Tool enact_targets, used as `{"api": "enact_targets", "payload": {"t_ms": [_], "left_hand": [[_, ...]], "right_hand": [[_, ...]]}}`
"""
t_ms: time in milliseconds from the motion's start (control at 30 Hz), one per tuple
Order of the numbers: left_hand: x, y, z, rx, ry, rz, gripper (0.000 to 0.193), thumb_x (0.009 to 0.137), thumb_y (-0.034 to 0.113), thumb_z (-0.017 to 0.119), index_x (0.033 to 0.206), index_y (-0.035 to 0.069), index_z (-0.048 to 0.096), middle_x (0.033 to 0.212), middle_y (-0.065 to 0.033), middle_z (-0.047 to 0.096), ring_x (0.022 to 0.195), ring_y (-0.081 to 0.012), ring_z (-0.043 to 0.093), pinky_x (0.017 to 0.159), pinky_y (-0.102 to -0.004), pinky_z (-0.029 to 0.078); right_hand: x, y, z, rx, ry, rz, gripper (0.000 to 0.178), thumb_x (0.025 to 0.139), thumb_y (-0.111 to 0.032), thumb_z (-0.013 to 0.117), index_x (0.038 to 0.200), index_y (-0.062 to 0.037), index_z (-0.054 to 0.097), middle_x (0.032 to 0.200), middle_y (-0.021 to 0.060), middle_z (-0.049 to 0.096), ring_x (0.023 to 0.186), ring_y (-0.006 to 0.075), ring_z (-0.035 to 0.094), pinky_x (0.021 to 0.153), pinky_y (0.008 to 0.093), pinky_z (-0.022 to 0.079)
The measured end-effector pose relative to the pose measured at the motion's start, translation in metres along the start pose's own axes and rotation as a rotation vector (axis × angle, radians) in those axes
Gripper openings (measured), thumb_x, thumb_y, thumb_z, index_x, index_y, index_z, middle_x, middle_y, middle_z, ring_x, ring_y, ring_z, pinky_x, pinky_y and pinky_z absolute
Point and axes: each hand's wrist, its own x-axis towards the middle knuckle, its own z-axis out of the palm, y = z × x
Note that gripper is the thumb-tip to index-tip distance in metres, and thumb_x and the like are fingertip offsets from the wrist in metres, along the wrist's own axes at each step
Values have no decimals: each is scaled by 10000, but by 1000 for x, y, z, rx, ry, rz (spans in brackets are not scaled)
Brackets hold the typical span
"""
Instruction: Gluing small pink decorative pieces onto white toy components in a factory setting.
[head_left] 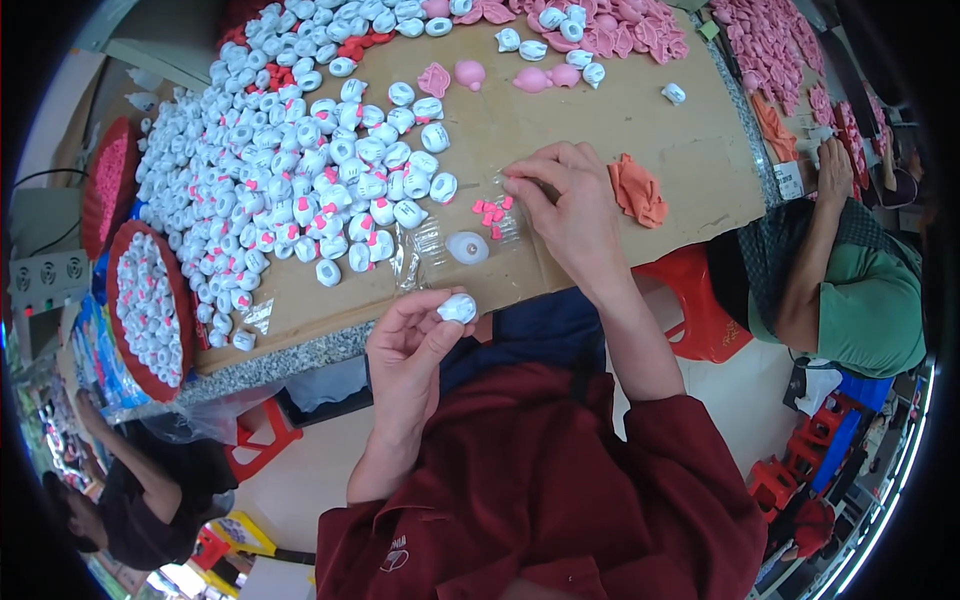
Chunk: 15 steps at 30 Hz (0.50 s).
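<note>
Far left, off the table edge: two round red trays, one (108, 185) filled with pink bits, the other (150, 310) heaped with small white caps. Next over, spread across the brown cardboard tabletop (650, 120): a broad pile of white caps (300, 160), many with a pink plug fitted. Near the front edge, below that pile: left hand (410, 360) raised just off the table, thumb and fingertips pinching a single white cap (458, 308). Just above it, lying on the cardboard: a crinkled clear plastic bag (425, 250) and a lone clear dome-shaped piece (467, 247). Slightly right: a small scatter of pink plugs (490, 212) on the plastic. Right hand (565, 205) palm down over the table, fingertips drawn together and touching down beside those plugs; whether a plug is actually caught between them, impossible to tell. Further right: a crumpled orange cloth (638, 190) on the cardboard. Top right: heaps of pink rubbery pieces (620, 30). Far right: another person in a green top (870, 310), seated at the table's end.
</note>
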Motion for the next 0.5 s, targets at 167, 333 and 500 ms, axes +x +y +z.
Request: {"api": "enact_targets", "payload": {"t_ms": [167,333,500], "left_hand": [[4,-3,4,32,-23,3,267,796,-36,563,1060,-21,522,1053,-145,578,877,-204,597,770,-294,490],[5,-8,10,116,-8,4,273,784,-52,574,1055,-32,541,1038,-140,587,880,-184,595,782,-283,494],[3,-16,16,198,-26,77,267,788,-83,561,1052,-40,556,982,-105,585,853,-141,584,744,-228,484]], "right_hand": [[-12,2,-7,206,70,-42,116,751,-20,604,861,-11,641,782,73,602,725,180,545,661,274,418],[-53,-27,-38,481,-218,130,92,772,16,589,861,29,607,817,63,614,778,108,563,684,228,434],[-68,-35,-38,697,-338,337,239,768,-30,638,973,9,522,788,32,611,751,75,574,700,195,439]]}}
